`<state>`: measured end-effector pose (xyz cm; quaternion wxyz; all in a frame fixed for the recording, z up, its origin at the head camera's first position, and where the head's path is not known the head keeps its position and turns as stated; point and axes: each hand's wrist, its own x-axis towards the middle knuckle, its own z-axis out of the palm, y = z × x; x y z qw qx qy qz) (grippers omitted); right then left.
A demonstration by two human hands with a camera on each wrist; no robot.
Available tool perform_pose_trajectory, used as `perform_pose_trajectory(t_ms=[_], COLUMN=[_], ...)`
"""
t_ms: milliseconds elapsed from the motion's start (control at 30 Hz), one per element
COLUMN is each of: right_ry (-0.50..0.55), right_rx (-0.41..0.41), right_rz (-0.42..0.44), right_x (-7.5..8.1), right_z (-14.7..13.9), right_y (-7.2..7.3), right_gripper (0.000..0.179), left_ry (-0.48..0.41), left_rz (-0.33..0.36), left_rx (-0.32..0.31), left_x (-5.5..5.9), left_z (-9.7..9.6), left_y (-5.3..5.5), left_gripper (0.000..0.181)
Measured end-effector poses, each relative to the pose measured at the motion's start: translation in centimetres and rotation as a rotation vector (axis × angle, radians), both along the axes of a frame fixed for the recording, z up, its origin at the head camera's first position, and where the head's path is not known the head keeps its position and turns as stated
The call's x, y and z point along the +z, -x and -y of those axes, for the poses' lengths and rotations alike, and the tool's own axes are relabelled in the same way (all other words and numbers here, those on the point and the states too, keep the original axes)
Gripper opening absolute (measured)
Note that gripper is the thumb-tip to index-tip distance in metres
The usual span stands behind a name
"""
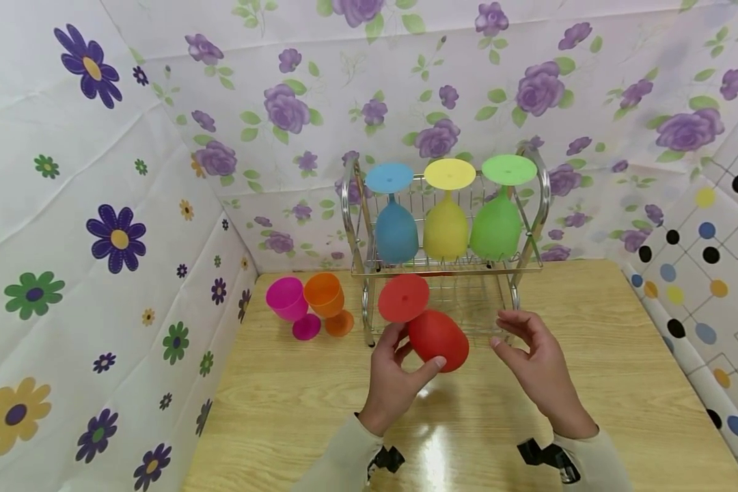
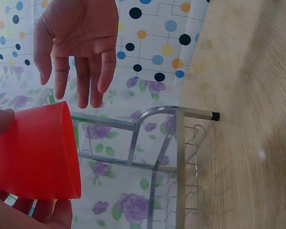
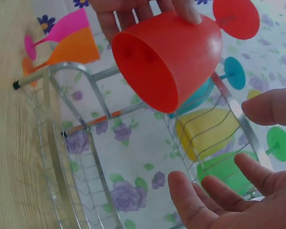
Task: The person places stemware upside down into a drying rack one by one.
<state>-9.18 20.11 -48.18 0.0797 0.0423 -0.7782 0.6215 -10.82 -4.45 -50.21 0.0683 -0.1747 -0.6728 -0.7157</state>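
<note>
My left hand [image 1: 395,383] grips a red plastic goblet [image 1: 438,342] round its bowl, tilted with its foot up and to the left. In the right wrist view the goblet's open mouth faces the camera and its bowl holds nothing. My right hand [image 1: 540,365] is held off to the right, fingers loosely bent and nothing between them. Behind the hands stands a metal wire dish rack [image 1: 445,272]. Upside down on its top tier are a blue goblet [image 1: 396,232], a yellow goblet [image 1: 445,229] and a green goblet [image 1: 497,229].
Left of the rack, a pink goblet [image 1: 287,298] and an orange goblet [image 1: 324,295] stand upright on the wooden table [image 1: 283,410]. The rack's lower tier [image 1: 461,294] lies behind the red goblet. Patterned sheets [image 1: 369,75] close in the back and both sides.
</note>
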Motion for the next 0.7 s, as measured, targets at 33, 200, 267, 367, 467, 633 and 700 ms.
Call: perform_pose_trajectory(t_ms=[33,200,267,367,467,633,700], right_ry=[-0.027,-0.143,-0.169,-0.217,-0.256,-0.297,-0.311], right_rx=[-0.018,-0.103,-0.129,-0.167,-0.207,-0.268,-0.293], right_rz=[0.011,0.056,0.061,0.053,0.042,0.026,0.018], right_x=[-0.2,-1.4,-2.0,-3.0,-4.0,-5.6,-6.2], right_z=[-0.2,-1.1,-1.5,-2.1,-2.5,-3.0,-3.3], right_y=[0.2,1.7,2.3,3.2,4.1,5.4,5.9], right_gripper=[0.048,0.053,0.054,0.055,0.055,0.054,0.052], left_ry=[0.016,0.109,0.140,0.183,0.230,0.298,0.316], left_rz=[-0.006,-0.025,-0.019,-0.004,0.021,0.054,0.066], left_rx=[0.000,0.000,-0.002,0.000,0.008,0.030,0.034], left_x=[-0.2,-1.1,-1.6,-2.3,-3.1,-3.9,-4.1], left_z=[0.0,-0.3,-0.5,-0.8,-1.1,-1.6,-1.8], left_y=[0.1,0.6,0.7,0.9,1.2,2.0,2.4], left_gripper=[0.073,0.071,0.070,0.070,0.070,0.072,0.073])
